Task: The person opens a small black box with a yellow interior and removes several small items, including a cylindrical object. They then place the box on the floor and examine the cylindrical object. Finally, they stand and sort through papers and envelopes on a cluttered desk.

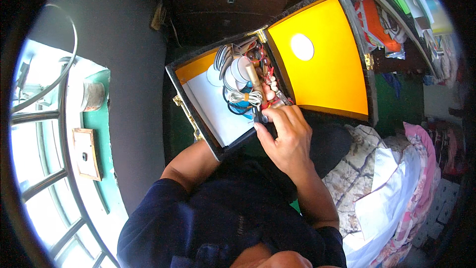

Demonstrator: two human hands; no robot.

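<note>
An open black-edged case (195,128) with brass-coloured latches tilts in front of me, its lid (327,77) swung to the right. My right hand (290,136) reaches over the near edge of the case. Its thumb and forefinger close around a small dark piece (259,115), too small to name. Just beyond the fingertips lies a coiled white cable (245,98) with an orange tie. Round white discs (240,69), a tan stick (255,79) and red and pinkish beads (269,87) crowd the right side of the case. My left forearm (191,164) passes beneath the case, which hides that hand.
To the left are a dark panel (136,94) and a bright barred window (42,116). A dark wooden cabinet (218,7) stands beyond the case. At right are a cluttered shelf edge (391,15), an orange item (379,25) and bunched patterned fabric (354,168).
</note>
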